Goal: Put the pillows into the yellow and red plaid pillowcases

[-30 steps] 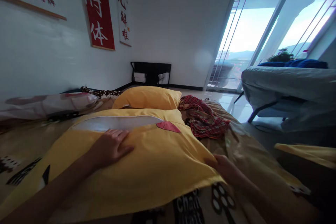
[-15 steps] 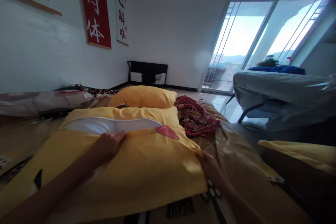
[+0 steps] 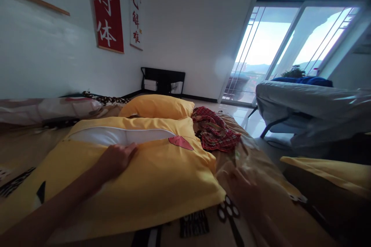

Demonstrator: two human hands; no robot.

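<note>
The yellow pillow (image 3: pixel 156 181) lay on the brown sheet (image 3: pixel 29 142). The left hand (image 3: pixel 116 160) gripped it at the long gap (image 3: pixel 121 136). The right hand (image 3: pixel 240 183) was just beside it, too blurry to tell if it held anything.

Right hand (image 3: pixel 242 183) blurred, now off the side edge of the yellow pillowcase (image 3: pixel 162 185) it was gripping, just beside it over the bedspread (image 3: pixel 269 197), left hand's (image 3: pixel 116 158) spread thumb drawn in

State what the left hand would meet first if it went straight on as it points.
Probably the white fabric showing within the yellow cover, just ahead of the left hand, though depth is unclear.
</note>
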